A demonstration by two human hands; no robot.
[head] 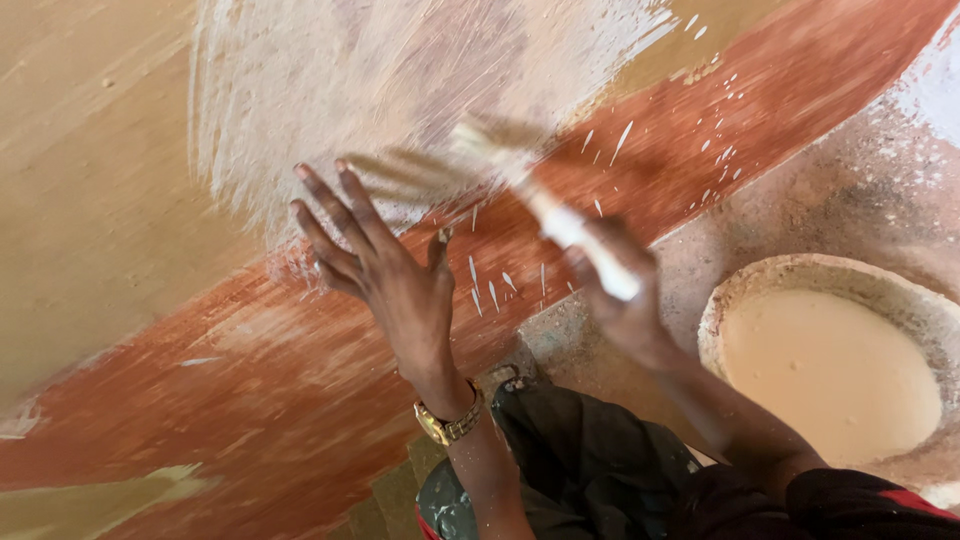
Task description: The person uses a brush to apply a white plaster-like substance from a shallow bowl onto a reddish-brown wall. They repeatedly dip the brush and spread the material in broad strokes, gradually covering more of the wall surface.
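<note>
Rough plastered wall (120,200), tan above a rust-red band and streaked with chalky pale strokes, fills the view behind a paintbrush (545,205) whose long axis runs diagonally, its blurred bristles pointing up-left onto the pale patch and its paint-caked handle slanting down-right. Just left of the brush, the left hand (385,270) is spread flat with fingers wide, holding nothing, while the right hand (620,290) is wrapped around the handle. Right of the brush and lower stands a round, crusted bucket (735,300) of smooth cream paint.

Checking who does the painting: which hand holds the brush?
The right hand grips the brush; the left hand is open, fingers spread against the wall.
</note>
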